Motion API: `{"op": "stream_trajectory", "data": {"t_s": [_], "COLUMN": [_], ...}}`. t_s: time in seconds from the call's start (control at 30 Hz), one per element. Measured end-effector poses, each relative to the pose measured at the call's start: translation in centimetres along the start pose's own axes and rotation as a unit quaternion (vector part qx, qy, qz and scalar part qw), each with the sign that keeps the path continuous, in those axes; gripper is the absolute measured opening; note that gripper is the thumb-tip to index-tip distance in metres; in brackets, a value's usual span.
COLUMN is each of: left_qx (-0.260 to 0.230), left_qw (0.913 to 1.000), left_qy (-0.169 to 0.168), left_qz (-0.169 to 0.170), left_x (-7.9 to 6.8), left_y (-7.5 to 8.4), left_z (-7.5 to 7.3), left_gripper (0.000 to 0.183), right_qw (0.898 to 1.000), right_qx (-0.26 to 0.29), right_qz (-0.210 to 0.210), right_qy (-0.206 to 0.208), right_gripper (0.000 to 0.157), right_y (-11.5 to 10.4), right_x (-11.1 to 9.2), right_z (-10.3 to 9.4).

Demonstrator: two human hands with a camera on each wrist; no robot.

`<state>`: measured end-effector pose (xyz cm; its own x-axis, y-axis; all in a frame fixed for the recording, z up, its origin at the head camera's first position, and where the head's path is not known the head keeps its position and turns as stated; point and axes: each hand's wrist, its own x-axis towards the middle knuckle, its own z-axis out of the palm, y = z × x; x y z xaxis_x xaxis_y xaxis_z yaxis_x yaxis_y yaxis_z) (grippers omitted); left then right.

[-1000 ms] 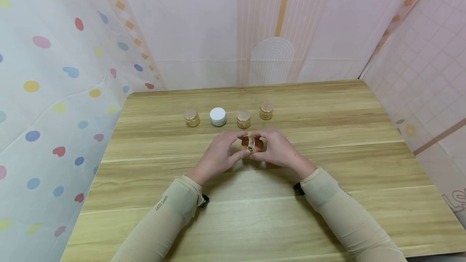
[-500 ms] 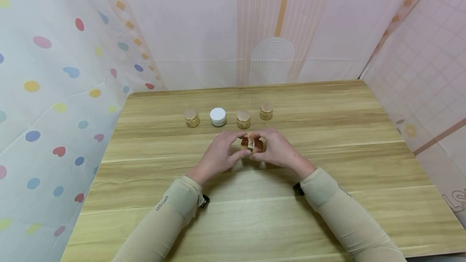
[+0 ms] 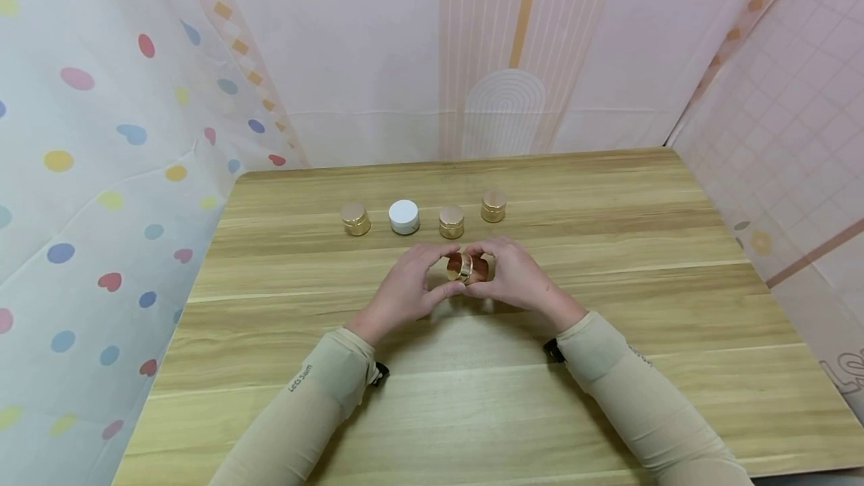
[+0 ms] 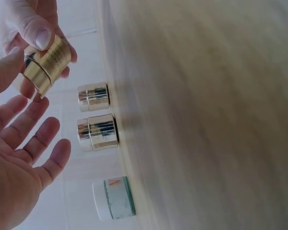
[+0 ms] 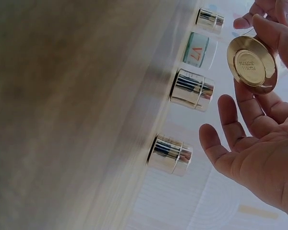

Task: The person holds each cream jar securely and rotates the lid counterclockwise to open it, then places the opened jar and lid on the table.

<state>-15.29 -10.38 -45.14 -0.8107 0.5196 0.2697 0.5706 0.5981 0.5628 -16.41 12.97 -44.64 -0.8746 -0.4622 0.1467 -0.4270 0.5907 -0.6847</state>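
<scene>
Gold, glossy cylindrical jar of metallic look (image 3: pixel 468 268), head view, was held tipped on its side between the left hand (image 3: pixel 411 282) and the right hand (image 3: pixel 506 276), above the pale wood-grain table (image 3: pixel 607 366). Thumb and fingertips of each hand pinched one end. Beyond stood, from left to right, a gold cylindrical jar (image 3: pixel 355 219), a round white-lidded jar (image 3: pixel 404 217) and two more gold jars (image 3: pixel 451 222), the rightmost set slightly farther back. With the grip limited to fingertips on a smooth surface, uneven pressure could probably have let the held jar slip or roll; unequal twisting might also have loosened it at the seam.

Left wrist view: faint lettering marked the jar's side beneath the right thumb, a detail too small in the head view. The left hand's remaining fingers spread apart, off the jar.

Right wrist view: the stamped base (image 5: pixel 252 66) faced this camera, its code hidden from both other views; the right hand's outer fingers were loosely bent, bearing nothing.
</scene>
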Motion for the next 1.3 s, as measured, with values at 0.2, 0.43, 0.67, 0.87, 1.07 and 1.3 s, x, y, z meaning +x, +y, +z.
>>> {"op": "stream_trajectory", "data": {"t_s": [0.2,0.43,0.67,0.87,1.07,1.3], "left_qx": [-0.005,-0.007,-0.011,0.002,0.006,0.001], "left_qw": [0.9999,0.9998,0.9995,0.9997,0.9999,0.9998], "left_qy": [-0.005,-0.007,-0.013,-0.013,-0.011,-0.018], "left_qz": [-0.011,-0.017,-0.027,-0.019,0.007,0.003], "left_x": [-0.02,0.01,0.06,0.01,0.03,0.01], "left_y": [0.07,0.05,0.06,0.13,0.05,-0.14], "left_z": [-0.06,-0.07,-0.09,-0.14,-0.09,0.02], "left_gripper": [0.061,0.058,0.058,0.067,0.067,0.065], "right_qw": [1.0,1.0,1.0,1.0,1.0,1.0], "right_qx": [-0.003,-0.005,0.0,-0.003,-0.003,-0.003], "right_qz": [0.003,0.004,0.008,0.002,-0.003,-0.003], "right_qy": [-0.002,-0.004,-0.005,-0.002,0.0,-0.003], "right_gripper": [0.051,0.052,0.052,0.054,0.055,0.054], "right_y": [-0.14,-0.19,-0.25,-0.24,-0.12,-0.09], "right_x": [-0.02,0.01,0.02,-0.03,-0.01,-0.05], "right_z": [-0.06,-0.03,-0.06,-0.09,-0.03,-0.08]}}
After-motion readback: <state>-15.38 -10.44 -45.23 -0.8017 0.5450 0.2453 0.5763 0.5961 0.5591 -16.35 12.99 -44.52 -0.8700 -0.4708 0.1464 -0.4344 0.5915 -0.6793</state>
